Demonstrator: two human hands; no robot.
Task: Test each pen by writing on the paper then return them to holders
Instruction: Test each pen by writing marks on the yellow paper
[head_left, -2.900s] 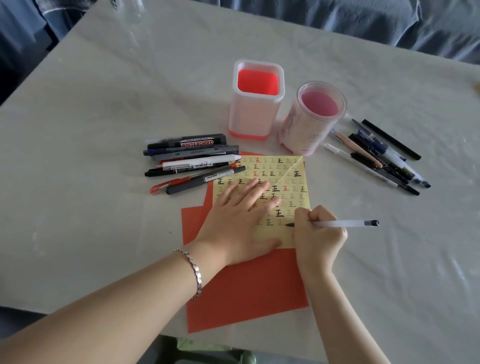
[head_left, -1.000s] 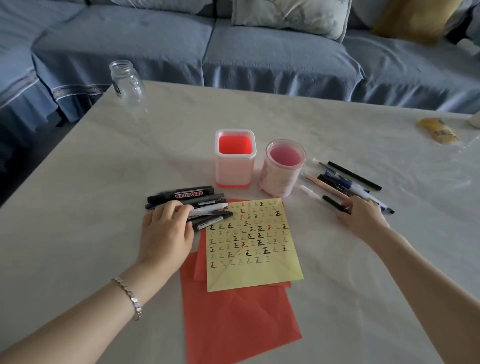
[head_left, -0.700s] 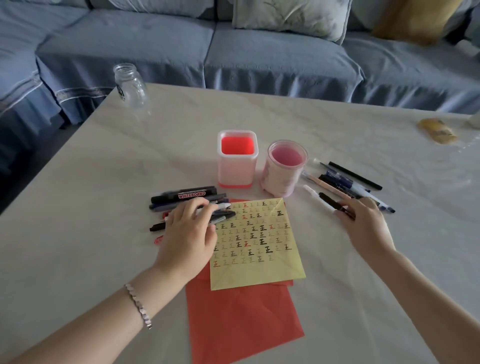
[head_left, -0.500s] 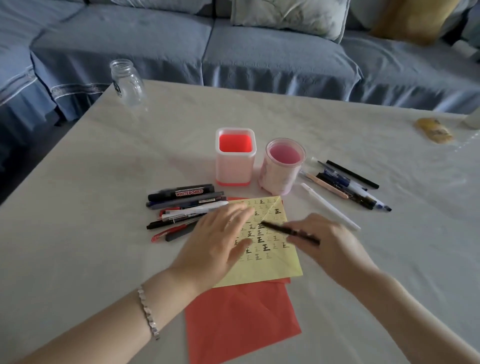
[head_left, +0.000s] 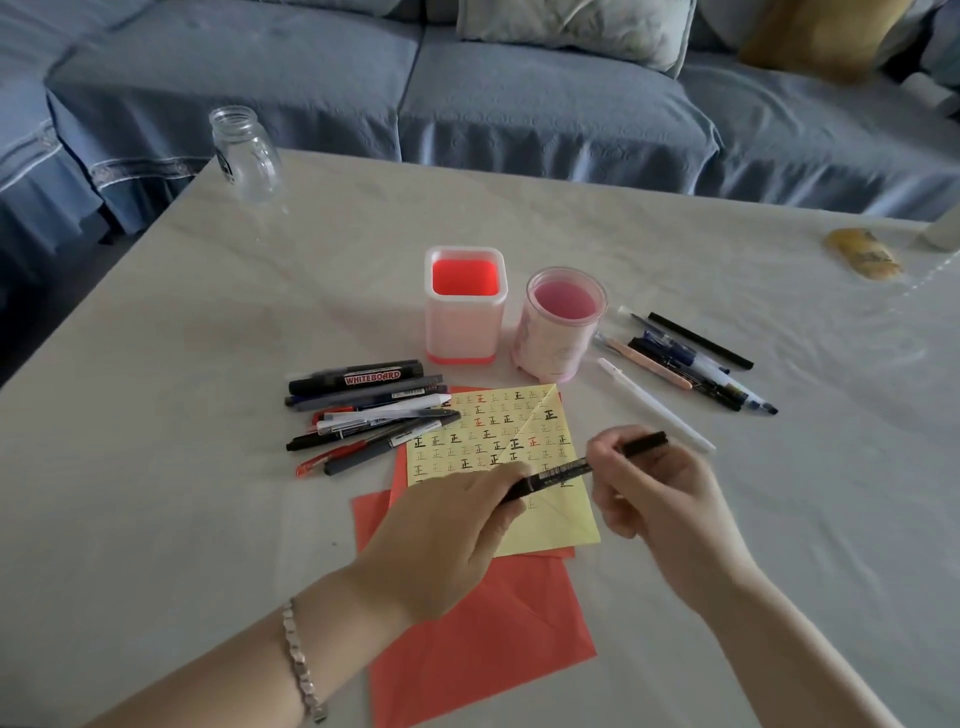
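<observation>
A slim black pen (head_left: 563, 472) hangs level above the yellow paper (head_left: 498, 441), which is covered in small written marks. My left hand (head_left: 447, 540) pinches the pen's left end and my right hand (head_left: 660, 493) grips its right end. Two holders stand behind the paper with no pens in them: a square red-and-white holder (head_left: 465, 304) and a round pink holder (head_left: 563, 325). One pile of pens and markers (head_left: 363, 410) lies left of the paper, another pile of pens (head_left: 685, 358) lies to the right. A white pen (head_left: 654, 405) lies apart near the right pile.
Red paper sheets (head_left: 483, 639) lie under the yellow one. A glass jar (head_left: 244, 153) stands at the table's far left corner. A yellowish object (head_left: 862, 252) sits at the far right edge. A blue sofa (head_left: 519, 88) runs behind the table.
My right hand put down the white pen, took a black pen from the right pile and brought it over the paper. My left hand left the left pile and now pinches the pen's other end.
</observation>
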